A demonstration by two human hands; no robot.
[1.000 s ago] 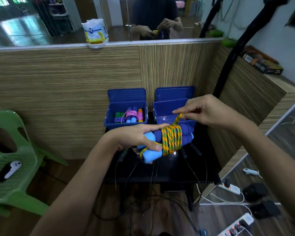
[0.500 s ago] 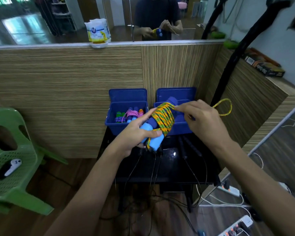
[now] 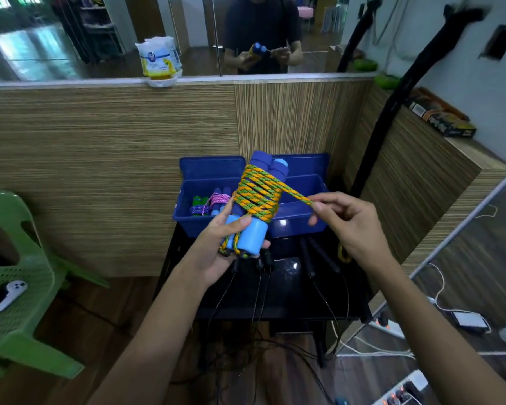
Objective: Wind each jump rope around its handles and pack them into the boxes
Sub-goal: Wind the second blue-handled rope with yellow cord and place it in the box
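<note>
Above the blue boxes (image 3: pixel 304 220), my left hand (image 3: pixel 225 244) gripped the blue handles (image 3: pixel 254 217) while my right hand (image 3: pixel 348 220) pinched the orange-green rope (image 3: pixel 257 194); its loop, slack half a second earlier, now ran taut, so winding was nearly done.

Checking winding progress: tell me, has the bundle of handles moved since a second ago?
Yes. The bundle has tipped from lying level below the right box to upright before it, left hand holding.

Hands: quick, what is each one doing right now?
Left hand: holds the handles.
Right hand: fingers pinch the rope.
</note>
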